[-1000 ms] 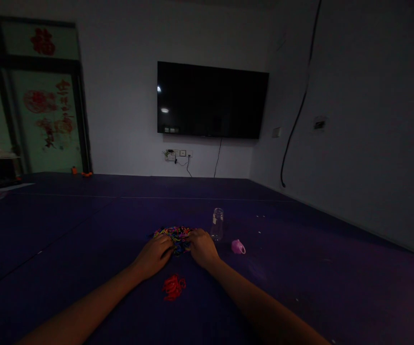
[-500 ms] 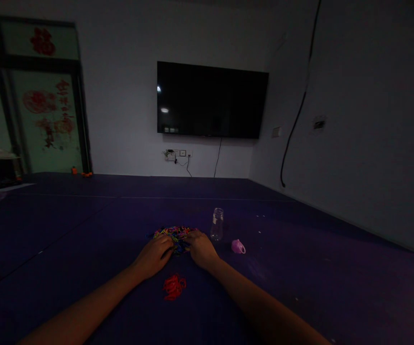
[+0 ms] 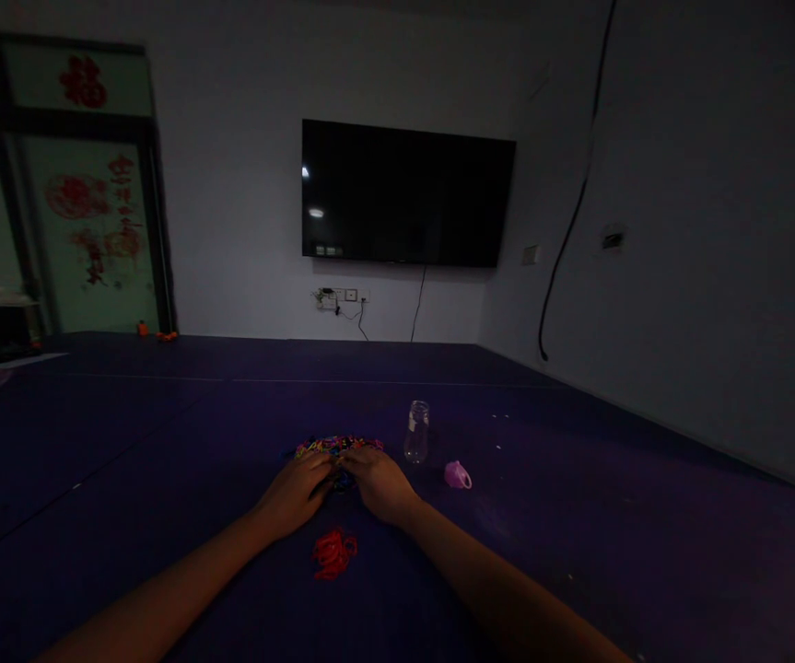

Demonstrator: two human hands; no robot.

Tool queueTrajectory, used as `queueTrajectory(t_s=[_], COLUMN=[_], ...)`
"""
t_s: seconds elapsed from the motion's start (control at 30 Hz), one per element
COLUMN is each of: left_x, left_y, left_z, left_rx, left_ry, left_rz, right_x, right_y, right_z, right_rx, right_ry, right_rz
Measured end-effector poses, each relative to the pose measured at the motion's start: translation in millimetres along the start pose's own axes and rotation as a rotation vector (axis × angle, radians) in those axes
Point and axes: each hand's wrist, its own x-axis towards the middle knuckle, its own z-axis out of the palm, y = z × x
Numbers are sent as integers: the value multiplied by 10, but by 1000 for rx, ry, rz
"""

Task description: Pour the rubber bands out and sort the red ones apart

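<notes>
A pile of small, many-coloured rubber bands (image 3: pixel 342 444) lies on the dark blue-purple surface in front of me. My left hand (image 3: pixel 300 485) rests at the pile's left near side, with its fingers curled in and a gap beside the thumb. From the right, my right hand (image 3: pixel 378 479) reaches over the pile, its fingers close together and their tips almost meeting the left hand's. Whatever the fingertips hold is too small and dark to make out. A separate heap of red rubber bands (image 3: pixel 333 553) lies nearer to me, between my forearms.
Just right of the pile stands a clear, open bottle (image 3: pixel 417 433). Beside it is a pink cap with a loop (image 3: pixel 457 475). White scraps (image 3: pixel 498 447) dot the surface further right. A television (image 3: pixel 407 193) hangs on the far wall; a black cable (image 3: pixel 567 241) runs down the right wall.
My right hand has moved left across the pile, bringing its fingertips to those of my left hand. My left hand, the red heap, the bottle and the cap have barely moved.
</notes>
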Motion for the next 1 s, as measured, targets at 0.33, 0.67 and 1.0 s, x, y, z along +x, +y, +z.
queueTrajectory(t_s=[0.33,0.67,1.0], left_x=[14,19,17], left_y=[60,42,68], left_z=[-28,-23,-52], left_rx=[46,17,19], left_ry=[22,35,11], left_rz=[-46,5,-15], right_x=[3,-1,-20], right_y=[-10,-35,-22], right_z=[-81,-101,-60], right_rx=[-78,-96,-37], right_ry=[-105,-160,-70], right_rz=[293,231,153])
